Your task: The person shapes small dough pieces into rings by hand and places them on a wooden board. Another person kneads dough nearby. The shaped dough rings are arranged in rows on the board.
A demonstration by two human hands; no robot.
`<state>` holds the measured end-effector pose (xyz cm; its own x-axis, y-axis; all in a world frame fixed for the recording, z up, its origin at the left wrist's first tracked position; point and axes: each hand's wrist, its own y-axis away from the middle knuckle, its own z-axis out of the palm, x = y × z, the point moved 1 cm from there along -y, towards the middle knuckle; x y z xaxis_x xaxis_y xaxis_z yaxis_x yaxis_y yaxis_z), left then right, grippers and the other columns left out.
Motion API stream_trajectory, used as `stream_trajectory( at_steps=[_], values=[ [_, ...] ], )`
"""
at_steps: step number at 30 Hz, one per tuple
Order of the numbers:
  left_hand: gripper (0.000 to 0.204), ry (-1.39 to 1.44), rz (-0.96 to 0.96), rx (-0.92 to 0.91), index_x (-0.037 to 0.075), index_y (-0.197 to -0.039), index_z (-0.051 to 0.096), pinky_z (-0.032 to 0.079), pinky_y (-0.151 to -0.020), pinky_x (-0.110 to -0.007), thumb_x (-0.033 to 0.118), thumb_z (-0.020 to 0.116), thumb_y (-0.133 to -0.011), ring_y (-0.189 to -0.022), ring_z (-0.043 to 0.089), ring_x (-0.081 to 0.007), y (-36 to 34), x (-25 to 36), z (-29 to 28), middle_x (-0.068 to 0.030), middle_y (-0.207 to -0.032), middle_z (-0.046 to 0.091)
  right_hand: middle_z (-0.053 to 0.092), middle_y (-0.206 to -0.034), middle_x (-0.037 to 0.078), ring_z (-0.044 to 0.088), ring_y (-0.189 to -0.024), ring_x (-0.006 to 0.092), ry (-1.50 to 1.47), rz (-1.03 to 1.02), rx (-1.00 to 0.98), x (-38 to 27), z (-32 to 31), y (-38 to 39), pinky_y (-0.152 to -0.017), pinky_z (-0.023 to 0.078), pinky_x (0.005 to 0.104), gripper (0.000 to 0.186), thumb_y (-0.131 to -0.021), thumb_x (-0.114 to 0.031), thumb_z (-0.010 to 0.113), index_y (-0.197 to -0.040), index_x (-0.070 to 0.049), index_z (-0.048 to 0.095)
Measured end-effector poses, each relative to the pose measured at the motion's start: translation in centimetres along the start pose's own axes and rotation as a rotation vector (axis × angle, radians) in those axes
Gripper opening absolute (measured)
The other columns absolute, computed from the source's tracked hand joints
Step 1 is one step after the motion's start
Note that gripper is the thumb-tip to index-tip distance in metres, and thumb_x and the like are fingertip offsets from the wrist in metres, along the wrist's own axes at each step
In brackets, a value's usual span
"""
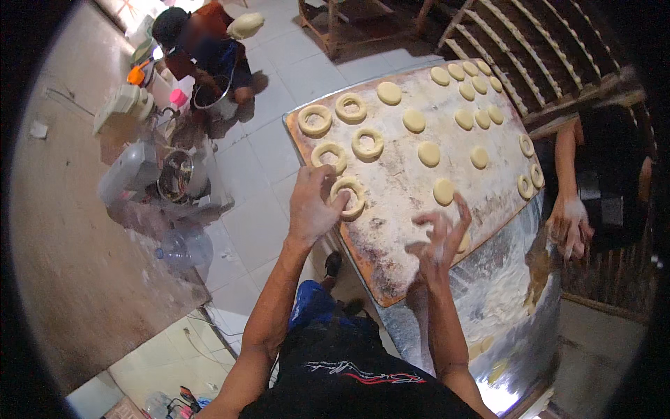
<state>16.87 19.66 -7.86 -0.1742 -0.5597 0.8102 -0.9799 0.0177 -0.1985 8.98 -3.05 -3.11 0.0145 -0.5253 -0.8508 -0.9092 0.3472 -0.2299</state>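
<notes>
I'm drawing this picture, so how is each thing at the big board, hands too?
Left hand: bent at a dough ring; grip unclear
Right hand: open, fingers spread
Other dough rings: open in the middle
Dough discs: flat, no holes
Board: dusted white
Metal table: powdery on top
Other person's hand: beside the board

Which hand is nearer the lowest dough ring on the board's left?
Left. The left hand is at the dough ring, on its left; the right hand, well to its right.
</notes>
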Motion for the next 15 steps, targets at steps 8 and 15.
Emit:
stream_trajectory(
  at_steps=[8, 15],
  values=[
    [0.049, 0.344, 0.010, 0.164, 0.000, -0.118, 0.048, 0.050, -0.076, -0.032, 0.018, 0.074, -0.081, -0.094, 0.058, -0.0162, 1.8, 7.2, 3.0, -0.0105, -0.104, 0.055, 0.062, -0.097, 0.014, 0.062, -0.089, 0.0245, 0.118, 0.201, 0.145, 3.0, -9.4, 15.7, -0.073, 0.051, 0.0370, 0.015, -0.091, -0.013, 0.051, -0.103, -0.004, 0.053],
    [0.029, 0.225, 0.685, -0.881, 0.005, -0.095, 0.063, 0.043, -0.082, -0.046, 0.027, 0.070, -0.077, -0.092, 0.054, -0.0341, 17.6, 25.1, 21.0, -0.0178, -0.095, 0.056, 0.063, -0.101, 0.016, 0.063, -0.074, 0.0237, 0.129, 0.302, 0.489, 3.3, -16.0, 28.3, -0.063, 0.049, 0.0327, 0.024, -0.083, 0.000, 0.059, -0.107, -0.001, 0.056]
  ],
)
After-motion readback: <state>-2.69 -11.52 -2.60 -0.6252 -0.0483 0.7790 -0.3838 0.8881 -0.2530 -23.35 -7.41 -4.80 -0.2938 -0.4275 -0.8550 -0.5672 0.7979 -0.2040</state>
